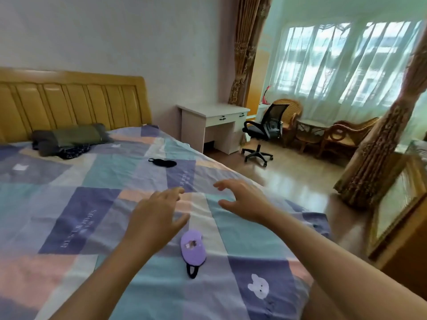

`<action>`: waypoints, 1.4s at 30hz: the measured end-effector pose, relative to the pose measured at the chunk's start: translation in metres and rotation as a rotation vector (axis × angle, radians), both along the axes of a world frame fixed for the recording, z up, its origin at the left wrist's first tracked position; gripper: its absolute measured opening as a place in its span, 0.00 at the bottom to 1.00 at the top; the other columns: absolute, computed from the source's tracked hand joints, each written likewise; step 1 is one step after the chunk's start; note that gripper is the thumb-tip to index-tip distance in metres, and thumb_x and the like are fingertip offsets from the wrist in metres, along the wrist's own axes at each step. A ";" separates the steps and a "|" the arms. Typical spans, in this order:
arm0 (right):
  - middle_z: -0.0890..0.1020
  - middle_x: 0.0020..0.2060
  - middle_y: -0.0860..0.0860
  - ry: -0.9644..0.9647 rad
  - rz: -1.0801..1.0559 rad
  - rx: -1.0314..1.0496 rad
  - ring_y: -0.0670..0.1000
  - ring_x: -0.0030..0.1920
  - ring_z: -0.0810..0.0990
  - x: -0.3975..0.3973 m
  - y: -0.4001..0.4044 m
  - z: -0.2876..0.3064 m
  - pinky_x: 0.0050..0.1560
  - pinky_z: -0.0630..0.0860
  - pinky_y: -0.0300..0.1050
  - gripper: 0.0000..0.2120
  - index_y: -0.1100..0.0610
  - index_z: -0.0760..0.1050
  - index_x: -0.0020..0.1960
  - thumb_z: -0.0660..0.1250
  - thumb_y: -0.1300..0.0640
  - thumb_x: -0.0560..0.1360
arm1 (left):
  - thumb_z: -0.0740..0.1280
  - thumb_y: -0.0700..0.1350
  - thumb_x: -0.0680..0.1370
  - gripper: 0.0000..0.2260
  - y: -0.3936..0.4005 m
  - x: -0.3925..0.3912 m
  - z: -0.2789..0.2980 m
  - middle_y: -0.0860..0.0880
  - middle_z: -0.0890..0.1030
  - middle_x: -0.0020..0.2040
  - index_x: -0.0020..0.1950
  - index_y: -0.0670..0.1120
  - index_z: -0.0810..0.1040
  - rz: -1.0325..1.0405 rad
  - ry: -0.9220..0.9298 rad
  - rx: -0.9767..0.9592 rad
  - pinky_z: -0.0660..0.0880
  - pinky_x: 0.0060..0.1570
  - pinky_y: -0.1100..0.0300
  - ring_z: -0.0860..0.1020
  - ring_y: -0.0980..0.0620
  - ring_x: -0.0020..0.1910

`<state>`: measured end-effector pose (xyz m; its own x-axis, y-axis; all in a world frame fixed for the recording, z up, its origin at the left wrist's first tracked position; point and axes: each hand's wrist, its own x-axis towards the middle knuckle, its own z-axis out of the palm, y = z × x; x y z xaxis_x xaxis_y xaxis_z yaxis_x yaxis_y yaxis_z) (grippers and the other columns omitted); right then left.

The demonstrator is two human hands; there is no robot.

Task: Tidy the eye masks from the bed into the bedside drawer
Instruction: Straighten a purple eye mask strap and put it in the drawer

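Note:
A purple eye mask (193,249) with a black strap lies on the checked bedspread (69,199), near the bed's front. A black eye mask (163,162) lies farther up the bed, toward the right edge. My left hand (154,217) hovers just left of and above the purple mask, fingers spread and empty. My right hand (243,200) is held out above the bed to the right of it, fingers curled apart, holding nothing. Both hands sit between the two masks.
A dark green pillow (69,136) and folded dark cloth lie by the yellow headboard (69,100). Beyond the bed stand a white desk with drawers (213,122), a black office chair (263,132) and wicker chairs. A wooden cabinet (399,218) stands at the right.

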<state>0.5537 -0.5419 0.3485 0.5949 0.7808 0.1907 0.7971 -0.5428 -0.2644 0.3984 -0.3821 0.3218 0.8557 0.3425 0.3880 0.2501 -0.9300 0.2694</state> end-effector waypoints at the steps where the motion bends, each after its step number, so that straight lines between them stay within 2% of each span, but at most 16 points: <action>1: 0.77 0.63 0.45 0.017 0.009 -0.008 0.49 0.64 0.74 0.009 0.005 -0.015 0.64 0.71 0.52 0.21 0.46 0.70 0.66 0.66 0.49 0.74 | 0.63 0.58 0.77 0.25 0.001 0.005 -0.017 0.56 0.74 0.65 0.72 0.54 0.63 0.016 0.020 -0.018 0.69 0.56 0.56 0.71 0.53 0.64; 5: 0.77 0.62 0.44 0.069 0.035 -0.044 0.49 0.63 0.74 0.039 0.032 -0.076 0.62 0.72 0.51 0.21 0.46 0.69 0.67 0.66 0.49 0.75 | 0.61 0.59 0.77 0.26 0.014 0.025 -0.079 0.57 0.72 0.67 0.73 0.56 0.60 0.055 0.092 -0.014 0.67 0.59 0.57 0.69 0.54 0.66; 11: 0.78 0.61 0.44 0.088 0.063 -0.085 0.49 0.62 0.74 0.081 0.073 -0.159 0.60 0.71 0.48 0.22 0.45 0.68 0.68 0.65 0.50 0.75 | 0.60 0.60 0.77 0.26 0.049 0.073 -0.156 0.57 0.72 0.67 0.74 0.56 0.59 0.076 0.114 0.016 0.65 0.61 0.57 0.69 0.54 0.66; 19: 0.79 0.61 0.44 0.105 0.067 -0.166 0.50 0.61 0.75 0.118 0.099 -0.250 0.59 0.72 0.50 0.23 0.45 0.67 0.69 0.65 0.51 0.74 | 0.61 0.59 0.77 0.26 0.072 0.121 -0.242 0.57 0.73 0.65 0.73 0.55 0.60 0.080 0.108 0.008 0.66 0.59 0.57 0.69 0.54 0.65; 27: 0.80 0.59 0.46 0.110 0.028 -0.188 0.51 0.63 0.74 0.146 0.118 -0.335 0.56 0.69 0.47 0.25 0.44 0.64 0.70 0.66 0.49 0.74 | 0.60 0.62 0.77 0.25 0.088 0.149 -0.315 0.54 0.79 0.56 0.72 0.55 0.61 0.123 0.132 0.063 0.68 0.56 0.57 0.74 0.51 0.60; 33: 0.79 0.61 0.48 0.044 -0.006 -0.220 0.54 0.63 0.74 0.161 0.127 -0.378 0.59 0.69 0.49 0.26 0.45 0.62 0.71 0.63 0.48 0.75 | 0.57 0.61 0.79 0.24 0.095 0.183 -0.351 0.49 0.82 0.54 0.72 0.53 0.62 0.149 0.289 0.150 0.69 0.50 0.56 0.78 0.47 0.56; 38: 0.80 0.59 0.49 0.112 -0.002 -0.122 0.53 0.63 0.75 0.171 0.133 -0.392 0.58 0.70 0.49 0.27 0.44 0.63 0.70 0.66 0.48 0.73 | 0.54 0.61 0.80 0.24 0.095 0.205 -0.364 0.46 0.79 0.61 0.72 0.51 0.63 0.206 0.368 0.171 0.67 0.55 0.55 0.76 0.46 0.61; 40: 0.81 0.56 0.47 0.146 0.004 -0.073 0.52 0.61 0.75 0.171 0.134 -0.394 0.57 0.71 0.48 0.28 0.44 0.64 0.70 0.68 0.49 0.72 | 0.55 0.60 0.80 0.23 0.094 0.210 -0.365 0.46 0.79 0.61 0.71 0.50 0.64 0.214 0.340 0.154 0.67 0.56 0.55 0.76 0.46 0.61; 42: 0.82 0.48 0.44 0.211 0.010 -0.013 0.50 0.58 0.77 0.168 0.133 -0.394 0.58 0.73 0.49 0.29 0.44 0.65 0.68 0.71 0.51 0.70 | 0.60 0.59 0.78 0.23 0.091 0.211 -0.363 0.48 0.81 0.58 0.70 0.50 0.66 0.206 0.279 0.083 0.68 0.54 0.56 0.76 0.46 0.60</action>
<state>0.7220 -0.4084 -0.0453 0.6131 0.7883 0.0526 0.7299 -0.5397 -0.4194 0.6091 -0.2910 -0.0407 0.8488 0.4962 0.1825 0.4881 -0.8681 0.0901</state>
